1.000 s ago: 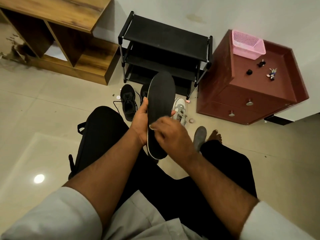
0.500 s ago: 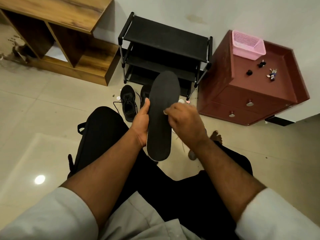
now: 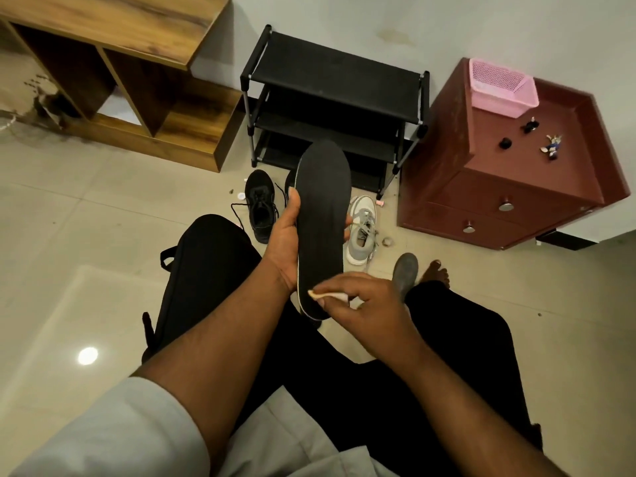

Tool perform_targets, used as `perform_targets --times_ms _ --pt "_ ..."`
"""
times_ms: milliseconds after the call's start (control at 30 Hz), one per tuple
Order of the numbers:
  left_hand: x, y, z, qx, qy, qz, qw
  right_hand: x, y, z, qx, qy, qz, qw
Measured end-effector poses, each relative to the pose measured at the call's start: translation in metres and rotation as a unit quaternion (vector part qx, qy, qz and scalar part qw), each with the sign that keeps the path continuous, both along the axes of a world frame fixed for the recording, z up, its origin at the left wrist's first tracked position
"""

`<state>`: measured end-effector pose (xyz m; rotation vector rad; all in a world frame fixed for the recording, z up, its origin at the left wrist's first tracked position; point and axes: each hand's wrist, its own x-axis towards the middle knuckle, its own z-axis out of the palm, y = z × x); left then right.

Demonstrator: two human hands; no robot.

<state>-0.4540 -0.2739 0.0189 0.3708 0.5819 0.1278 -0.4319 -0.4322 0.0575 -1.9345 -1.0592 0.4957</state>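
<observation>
Since half a second ago our right hand (image 3: 364, 301) has slid down from the middle of the insole (image 3: 323, 215) to its lower end, and the grey shoe (image 3: 361, 232) that it hid shows again beside the insole.

From the head camera, the insole stands nearly upright at the centre of the frame, dark face toward us, its upper end in front of the lower shelves of the black rack (image 3: 330, 98). Our left hand (image 3: 285, 242) grips it from the left: the thumb lies along the left edge, and the fingers (image 3: 348, 228) wrap behind it, with their tips showing past the right edge. Our right hand's fingers are curled and pinch a small pale wipe (image 3: 330, 295) against the bottom of the insole; whether it is cloth or paper we cannot tell.

Below the hands, our forearms and dark trousers fill the lower frame. A black shoe (image 3: 260, 204) lies on the floor (image 3: 86, 235) just left of the left hand, laces loose. A second, grey insole (image 3: 405, 270) lies right of the right hand, next to a bare foot (image 3: 435, 271). At the upper right stands a red cabinet (image 3: 499, 173) with a pink basket (image 3: 502, 87) on top, and at the upper left a wooden shelf (image 3: 120, 63).
</observation>
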Motion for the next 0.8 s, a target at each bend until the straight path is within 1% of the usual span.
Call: perform_targets --times_ms 33,67,133,200,233,300,333,367,400,433,533,567,600,700,800 --pt "0.000 0.001 -0.001 -0.004 -0.012 0.010 1.000 -0.001 -0.003 0.006 0.010 0.102 -0.042 0.994" --pt "0.000 0.000 0.000 -0.010 -0.022 0.019 1.000 0.002 -0.004 0.011 0.025 0.167 -0.089 0.982" --pt "0.000 -0.002 0.002 -0.010 -0.030 0.036 0.999 0.012 -0.002 0.016 0.050 0.222 -0.185 0.956" --pt "-0.001 -0.006 0.002 -0.005 -0.028 0.044 0.999 0.021 0.005 0.017 0.044 0.263 -0.257 0.929" --pt "-0.001 -0.008 0.001 -0.005 -0.029 0.045 0.999 0.024 0.009 0.016 0.038 0.303 -0.285 0.909" --pt "-0.001 -0.010 0.001 0.000 -0.028 0.040 0.999 0.026 0.017 0.011 0.028 0.391 -0.325 0.861" --pt "0.000 -0.011 0.003 0.009 -0.023 0.040 0.999 0.026 0.020 0.009 0.021 0.413 -0.335 0.846" --pt "0.000 -0.012 0.003 0.018 -0.016 0.043 0.999 0.024 0.024 0.007 0.012 0.418 -0.343 0.841" --pt "-0.001 -0.012 0.004 0.022 -0.015 0.049 0.998 0.023 0.027 0.005 0.008 0.407 -0.349 0.844" --pt "-0.002 -0.013 0.006 0.026 -0.017 0.053 0.998 0.020 0.029 0.004 0.012 0.378 -0.352 0.856" --pt "-0.004 -0.016 0.008 0.026 -0.045 0.040 0.998 0.019 0.026 0.002 0.043 0.219 -0.339 0.914" --pt "-0.004 -0.016 0.008 0.019 -0.062 0.038 0.997 0.020 0.023 0.003 0.050 0.179 -0.319 0.929" --pt "-0.004 -0.014 0.007 0.011 -0.076 0.041 0.996 0.021 0.018 0.003 0.055 0.160 -0.294 0.941" --pt "-0.006 0.002 0.004 -0.024 -0.105 0.057 0.993 0.019 0.005 0.002 0.043 0.164 -0.224 0.960" --pt "-0.005 0.018 -0.003 -0.049 -0.095 0.087 0.990 0.013 -0.005 -0.004 0.009 0.206 -0.191 0.960"
